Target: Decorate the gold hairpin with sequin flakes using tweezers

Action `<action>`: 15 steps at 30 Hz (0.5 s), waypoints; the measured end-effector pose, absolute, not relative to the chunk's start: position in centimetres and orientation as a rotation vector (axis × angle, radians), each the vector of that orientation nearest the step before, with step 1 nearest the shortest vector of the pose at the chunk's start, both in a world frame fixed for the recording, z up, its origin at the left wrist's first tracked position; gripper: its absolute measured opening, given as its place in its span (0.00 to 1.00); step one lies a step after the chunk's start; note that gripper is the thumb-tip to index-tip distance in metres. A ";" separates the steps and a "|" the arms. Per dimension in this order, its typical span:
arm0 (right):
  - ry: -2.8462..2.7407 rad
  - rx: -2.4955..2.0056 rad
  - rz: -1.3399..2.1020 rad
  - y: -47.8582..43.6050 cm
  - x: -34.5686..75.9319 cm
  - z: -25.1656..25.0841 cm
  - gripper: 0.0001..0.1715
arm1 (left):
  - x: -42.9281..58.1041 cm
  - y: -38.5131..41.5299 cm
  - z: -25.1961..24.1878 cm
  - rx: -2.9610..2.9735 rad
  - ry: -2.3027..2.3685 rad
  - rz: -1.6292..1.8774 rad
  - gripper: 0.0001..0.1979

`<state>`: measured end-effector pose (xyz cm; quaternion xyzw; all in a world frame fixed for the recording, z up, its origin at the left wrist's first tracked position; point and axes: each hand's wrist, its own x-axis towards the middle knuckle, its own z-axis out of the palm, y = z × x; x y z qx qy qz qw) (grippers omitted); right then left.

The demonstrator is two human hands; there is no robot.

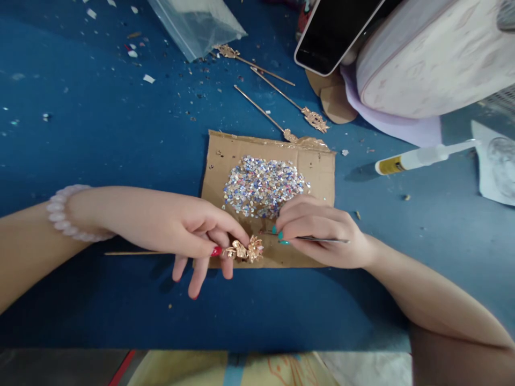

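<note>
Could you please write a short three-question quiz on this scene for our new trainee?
1. True or false: the beaded bracelet is on the left arm.
2. Fill in the blank: the glittering chips lie in a pile on a sheet of ____.
3. What does the left hand hold, and what does the right hand hold?

Key:
1. True.
2. Cardboard.
3. Left: a gold-coloured flowered pin; right: a thin tool.

A blue worktop [80, 150] directly carries a cardboard sheet [214, 179], gold-coloured pins [315, 119] beyond it, a clear plastic bag [195, 24], a yellow-labelled white bottle [414, 158] to the right, and stray flakes [148, 79] (some pale, others dark).
</note>
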<state>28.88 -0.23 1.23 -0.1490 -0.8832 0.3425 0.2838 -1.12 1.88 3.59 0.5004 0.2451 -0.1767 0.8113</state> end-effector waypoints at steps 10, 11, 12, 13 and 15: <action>-2.341 -0.397 0.909 -0.2 28.9 0.7 0.05 | -1.1 1.6 2.6 1.014 0.499 -0.335 0.28; -2.339 -0.407 0.895 -0.2 29.0 0.7 0.04 | -1.1 1.5 2.4 1.002 0.483 -0.326 0.27; -2.345 -0.413 0.881 -0.2 29.0 0.6 0.03 | -1.1 1.5 2.1 0.999 0.464 -0.321 0.27; -2.336 -0.425 0.860 -0.2 29.0 0.5 0.02 | -1.2 1.6 1.9 1.000 0.455 -0.320 0.27; -2.318 -0.451 0.843 -0.1 28.9 0.4 0.02 | -1.4 1.6 1.4 1.025 0.433 -0.287 0.27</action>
